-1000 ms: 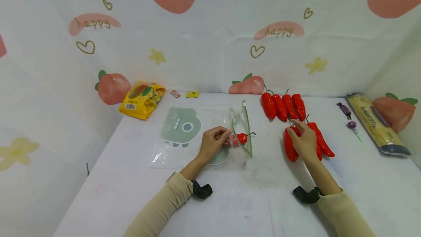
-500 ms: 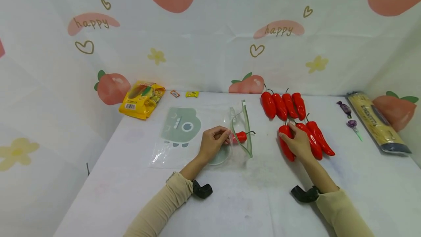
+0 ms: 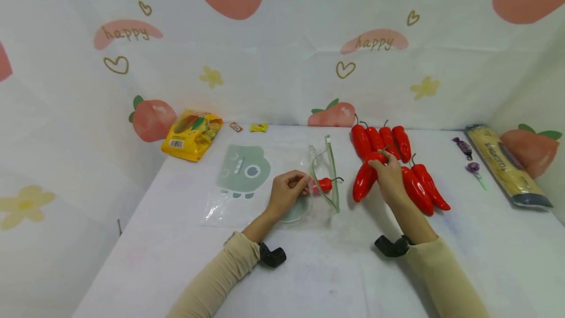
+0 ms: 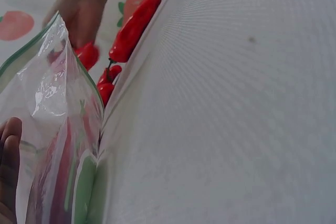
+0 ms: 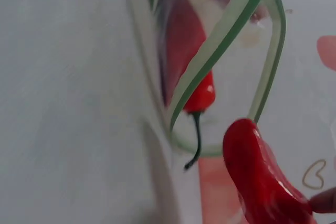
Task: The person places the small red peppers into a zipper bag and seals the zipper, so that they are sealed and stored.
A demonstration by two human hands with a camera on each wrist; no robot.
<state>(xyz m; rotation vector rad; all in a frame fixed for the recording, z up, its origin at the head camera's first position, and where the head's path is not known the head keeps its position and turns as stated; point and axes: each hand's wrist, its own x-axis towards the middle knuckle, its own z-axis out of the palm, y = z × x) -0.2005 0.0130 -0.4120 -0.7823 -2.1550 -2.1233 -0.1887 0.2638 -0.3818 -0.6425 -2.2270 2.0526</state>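
Note:
My left hand point(image 3: 287, 190) pinches the upper film of a clear zip bag point(image 3: 243, 168) with a green monster print, holding its mouth open toward the right. Inside the mouth lies one red chili pepper point(image 3: 325, 185), its stem poking out past the green zip edge. My right hand point(image 3: 390, 173) grips another red chili pepper point(image 3: 365, 180) near its stem end, raised over the table to the right of the bag. In the right wrist view this held pepper point(image 5: 257, 177) hangs close to the bag's green rim point(image 5: 210, 61).
Several red peppers point(image 3: 362, 142) lie in a row at the back, and two more peppers point(image 3: 417, 190) sit right of my right hand. Far right are a spaghetti pack point(image 3: 507, 166), a wrapped candy point(image 3: 462, 147) and a lollipop point(image 3: 473, 167). A yellow packet point(image 3: 192, 134) stands back left beside small sweets point(image 3: 258, 127).
My right hand has taken the leftmost pepper of the front group, lifted it and carried it left toward the bag. The left hand and the bag have stayed put.

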